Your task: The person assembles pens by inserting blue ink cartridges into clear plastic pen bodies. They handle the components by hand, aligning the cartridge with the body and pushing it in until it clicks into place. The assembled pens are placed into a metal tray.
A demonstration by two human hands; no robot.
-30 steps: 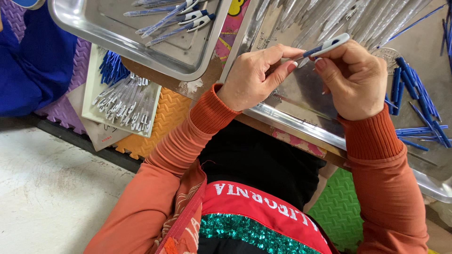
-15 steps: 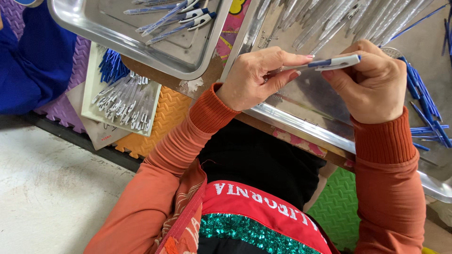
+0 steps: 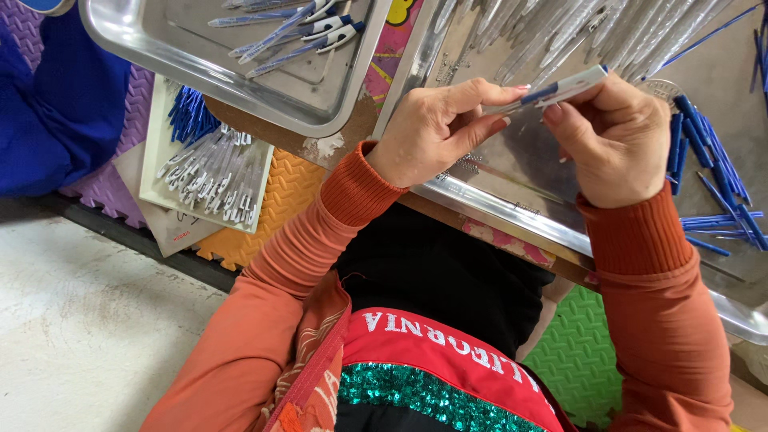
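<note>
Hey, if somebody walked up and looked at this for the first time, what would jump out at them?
First, the two hands at top centre: the left hand and right hand pinch a pen with a clear barrel and blue trim between them, over a steel tray. Next, the loose blue refills at the right edge, and a white box of clear pens on bright foam floor mats at left.

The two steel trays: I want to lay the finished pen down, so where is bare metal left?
The left tray is bare across its near half; a few pens lie at its far edge. The right tray is bare beneath both hands, between left hand and right hand. Its far end is crowded with clear barrels; blue refills clutter its right side.
</note>
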